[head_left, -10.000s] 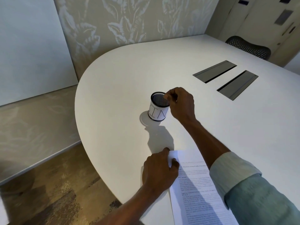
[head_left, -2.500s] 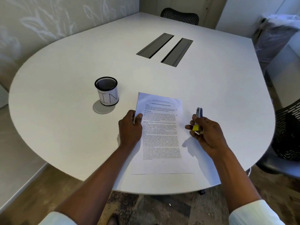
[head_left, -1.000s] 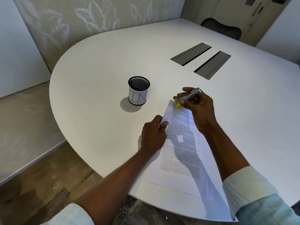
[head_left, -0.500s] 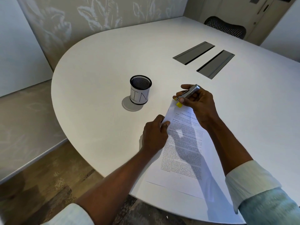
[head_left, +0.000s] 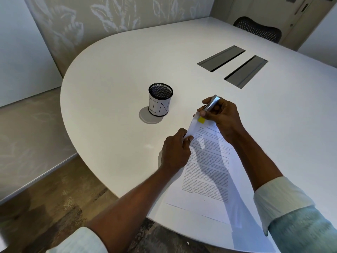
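Observation:
Printed paper sheets lie on the white table in front of me. My left hand pinches their left edge near the top. My right hand grips a small silver clip with a yellow part at the top left corner of the sheets, which is lifted slightly off the table. A black mesh cup with a white label marked "IN" stands to the left of my right hand, apart from it.
Two grey cable hatches are set into the table further back. A black mesh chair stands at the far side. The table's curved edge runs close on my left, with floor below.
My right hand picked up the clip from the table's right and carried it to the paper's top left corner. In the last second it pressed in closer on the corner. My left hand stays on the sheets.

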The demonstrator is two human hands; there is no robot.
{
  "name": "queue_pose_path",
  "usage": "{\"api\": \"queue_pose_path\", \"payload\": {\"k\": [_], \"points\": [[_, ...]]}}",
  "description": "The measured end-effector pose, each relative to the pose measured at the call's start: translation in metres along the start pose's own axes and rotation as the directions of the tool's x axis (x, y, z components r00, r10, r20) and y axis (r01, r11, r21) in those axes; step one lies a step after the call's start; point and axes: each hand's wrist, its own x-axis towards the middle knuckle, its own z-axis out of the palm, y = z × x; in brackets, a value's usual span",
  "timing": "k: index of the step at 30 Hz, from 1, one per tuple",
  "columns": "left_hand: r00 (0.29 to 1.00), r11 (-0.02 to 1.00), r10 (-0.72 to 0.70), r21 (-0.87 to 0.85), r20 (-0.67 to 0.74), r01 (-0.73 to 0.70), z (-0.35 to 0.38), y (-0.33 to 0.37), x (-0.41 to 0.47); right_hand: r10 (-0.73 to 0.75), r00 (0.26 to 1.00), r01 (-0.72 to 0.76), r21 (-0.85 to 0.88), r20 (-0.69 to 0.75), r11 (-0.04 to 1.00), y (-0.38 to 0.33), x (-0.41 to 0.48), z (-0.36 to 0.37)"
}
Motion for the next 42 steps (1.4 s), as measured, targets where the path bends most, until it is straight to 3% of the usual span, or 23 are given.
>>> {"api": "queue_pose_path", "payload": {"k": [10,16,19,22,25,33,42], "points": [[0.999,0.999,-0.04,0.016,0.024,0.039,-0.003,0.003,-0.001,-0.028,0.999,0.031,0.061,-0.042,0.998,0.01,-0.002,0.002],[0.999,0.997,-0.052,0.058,0.014,0.051,-0.006,0.007,-0.004,0.018,0.934,0.033,0.137,-0.357,0.99,0.007,-0.018,-0.021],[0.998,0.995,-0.067,0.07,0.017,0.066,-0.006,0.009,-0.003,0.058,0.858,-0.073,-0.008,-0.511,0.997,0.012,-0.043,-0.035],[0.997,0.995,-0.069,0.073,0.026,0.067,-0.006,0.01,-0.003,-0.005,0.761,-0.298,-0.358,-0.648,0.885,0.025,-0.078,-0.048],[0.997,0.996,-0.071,0.062,0.033,0.069,-0.008,0.01,-0.003,-0.072,0.689,-0.469,-0.519,-0.721,0.714,0.04,-0.115,-0.055],[0.996,0.998,-0.068,-0.004,0.051,0.068,-0.008,0.01,-0.001,-0.05,0.624,-0.638,-0.545,-0.78,0.544,0.071,-0.173,-0.076],[0.994,0.996,-0.086,-0.001,0.064,0.086,-0.009,0.01,-0.001,0.018,0.601,-0.69,-0.507,-0.799,0.516,0.082,-0.193,-0.085]]}}
